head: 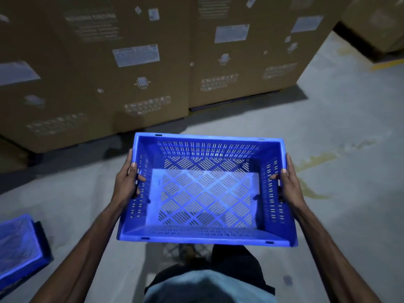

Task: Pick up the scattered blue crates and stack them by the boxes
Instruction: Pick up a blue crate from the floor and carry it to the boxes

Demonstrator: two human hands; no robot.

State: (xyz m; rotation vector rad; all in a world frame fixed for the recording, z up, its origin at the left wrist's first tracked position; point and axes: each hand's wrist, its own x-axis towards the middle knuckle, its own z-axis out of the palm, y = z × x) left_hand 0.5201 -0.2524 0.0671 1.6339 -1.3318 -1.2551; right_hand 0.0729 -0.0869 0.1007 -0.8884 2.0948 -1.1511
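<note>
2 hands held 1 blue crate (pixel 205 193) level above the concrete floor (pixel 338 132), and I saw it from straight above. My left hand (pixel 126 182) wrapped the crate's left short wall, thumb lying over the rim and fingers curled through the handle slot so their tips showed inside. My right hand (pixel 288 184) gripped the opposite short wall the same way, thumb on top of the rim, fingertips poking in through the slot. The crate was empty, its slotted base letting the floor show through. Ahead of it stood the cardboard boxes (pixel 98 73), tall and labelled, near the crate's far edge but apart from it. A second blue crate (pixel 19 248) sat low at my left, cut off by the frame edge, well apart from the one I held.
</note>
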